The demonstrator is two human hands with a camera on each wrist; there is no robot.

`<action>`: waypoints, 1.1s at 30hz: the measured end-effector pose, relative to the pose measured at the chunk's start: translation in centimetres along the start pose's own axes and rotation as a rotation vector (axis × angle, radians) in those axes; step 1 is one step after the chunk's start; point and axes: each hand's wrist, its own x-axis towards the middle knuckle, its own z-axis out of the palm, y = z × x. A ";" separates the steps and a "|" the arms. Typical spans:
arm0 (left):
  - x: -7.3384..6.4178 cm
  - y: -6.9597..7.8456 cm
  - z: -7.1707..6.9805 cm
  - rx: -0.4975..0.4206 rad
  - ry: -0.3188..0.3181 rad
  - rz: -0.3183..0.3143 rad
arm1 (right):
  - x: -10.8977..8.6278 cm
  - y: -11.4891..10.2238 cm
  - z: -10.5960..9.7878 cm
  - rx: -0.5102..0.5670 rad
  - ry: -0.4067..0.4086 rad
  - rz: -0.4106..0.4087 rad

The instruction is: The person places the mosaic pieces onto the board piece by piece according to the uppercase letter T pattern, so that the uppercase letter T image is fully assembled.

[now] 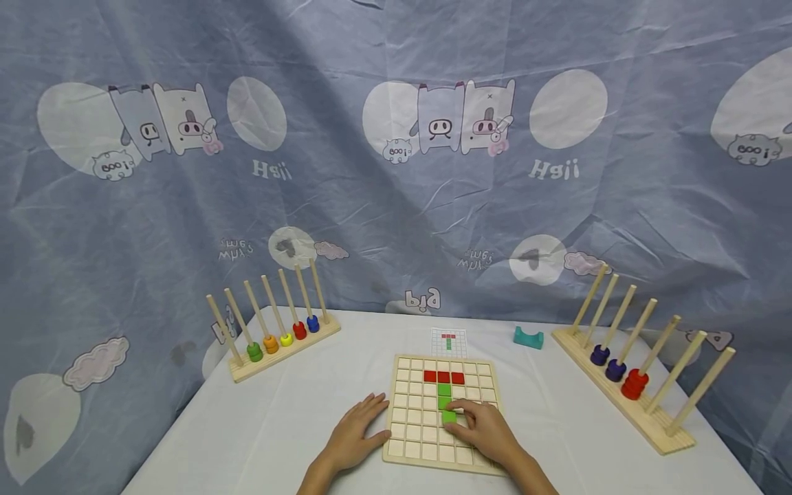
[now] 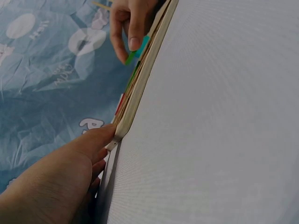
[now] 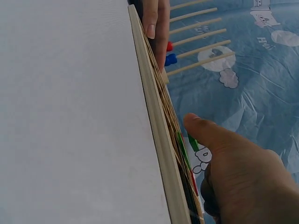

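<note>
A wooden grid board [image 1: 405, 448] lies on the white table. In its squares sit three red tiles [image 1: 443, 377] in a row, with green tiles [image 1: 444, 390] in a column below the middle one. My right hand [image 1: 485, 430] pinches a green tile [image 1: 449, 417] between thumb and fingers, over the lower end of that column. The left wrist view shows this held tile [image 2: 130, 57] tilted above the board. My left hand [image 1: 355, 434] rests at the board's left edge, its fingers extended and touching the frame.
Behind the board lies a printed pattern card [image 1: 458, 347], with a teal curved block [image 1: 529, 338] to its right. Peg stands with coloured beads flank the board, one at the left [image 1: 247, 372] and one at the right [image 1: 662, 436]. A patterned curtain [image 1: 396, 227] hangs behind the table.
</note>
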 end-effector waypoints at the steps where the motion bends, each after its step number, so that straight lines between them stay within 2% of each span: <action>1: 0.0 0.0 0.0 -0.001 -0.002 -0.003 | 0.1 -0.1 0.1 0.002 0.001 -0.002; 33: 0.0 -0.2 0.2 0.003 -0.009 -0.020 | 0.4 -0.5 0.4 0.035 -0.029 0.008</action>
